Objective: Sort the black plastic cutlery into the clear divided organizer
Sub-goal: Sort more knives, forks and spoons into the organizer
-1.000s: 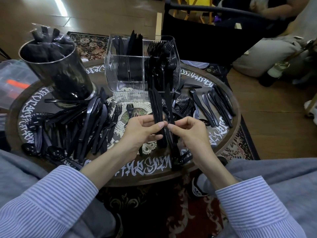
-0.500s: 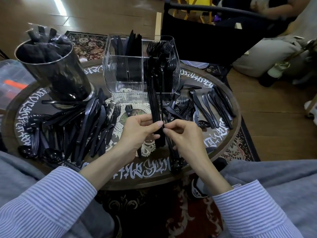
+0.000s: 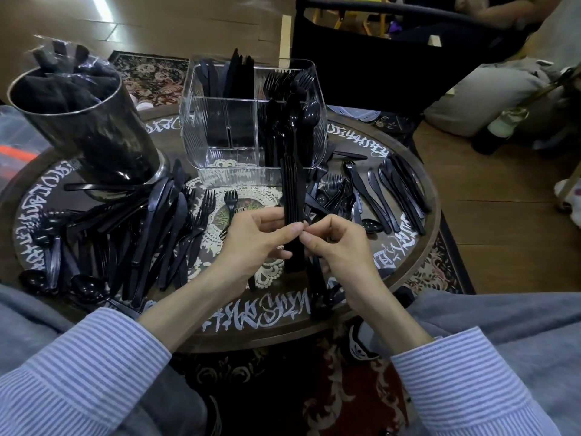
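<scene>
Over at 9 o'clock on the round table (image 3: 405,272) there's a dark metal cup (image 3: 91,133) stuffed with wrapped black stuff, and in front of it a messy heap of loose knives, forks and spoons (image 3: 132,234) fanned out on the tabletop. Up at 12 o'clock sits the clear divided organizer (image 3: 251,121): knives stand in its far-left section, forks and spoons fill the right side, and the near-left section looks bare. Dead center, the left hand (image 3: 254,240) has thumb and fingers wrapped around a stacked bundle of black knives (image 3: 293,215) held upright just in front of the organizer. The right hand (image 3: 336,247) is right beside it, fingertips pinching at the same bundle, thumb nearly touching the left one. Out at 3 o'clock there's another scatter of cutlery (image 3: 383,196) lying flat, mostly knives with some forks and spoons mixed in.
</scene>
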